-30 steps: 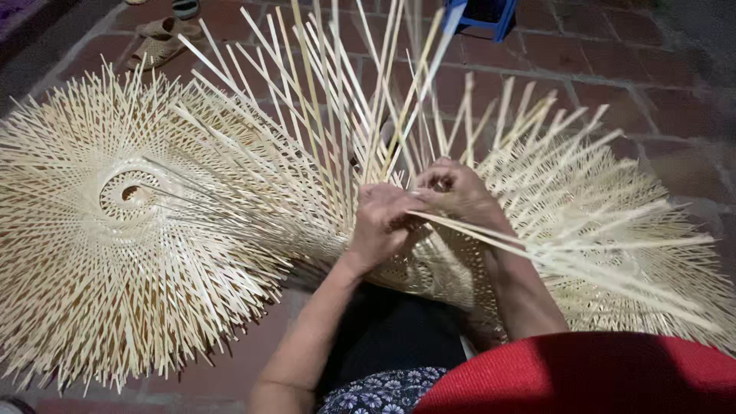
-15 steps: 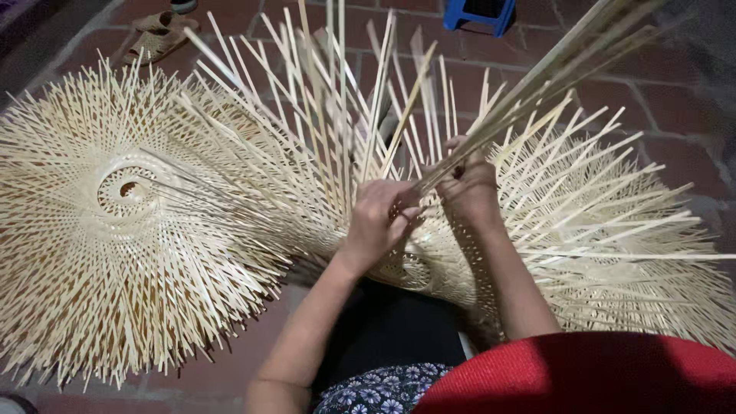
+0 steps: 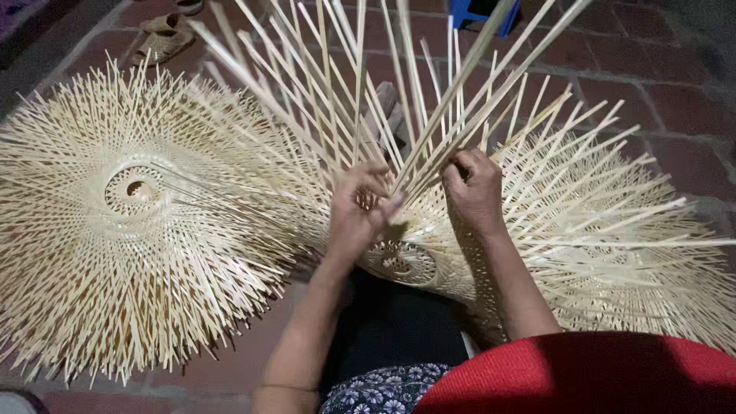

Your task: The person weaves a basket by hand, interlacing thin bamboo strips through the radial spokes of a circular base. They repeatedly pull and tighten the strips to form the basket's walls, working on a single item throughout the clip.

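Note:
A half-woven bamboo piece (image 3: pixel 414 264) with an open lattice centre rests against my lap. Long pale bamboo strips (image 3: pixel 368 84) fan up and outward from it. My left hand (image 3: pixel 360 211) presses on the weave and pinches strips near their base. My right hand (image 3: pixel 475 188) is closed around a bunch of raised bamboo strips (image 3: pixel 468 92) that slant up to the right. The two hands are close together, just above the lattice centre.
A finished round woven bamboo piece (image 3: pixel 130 222) with a central hole lies flat at left. Another woven piece (image 3: pixel 636 253) spreads at right. Sandals (image 3: pixel 161 42) and a blue stool (image 3: pixel 479 11) stand at the far edge of the red brick floor (image 3: pixel 659 84).
My right hand has lifted a bunch of strips from lying low at right to slanting steeply upward. My left hand has shifted slightly on the weave.

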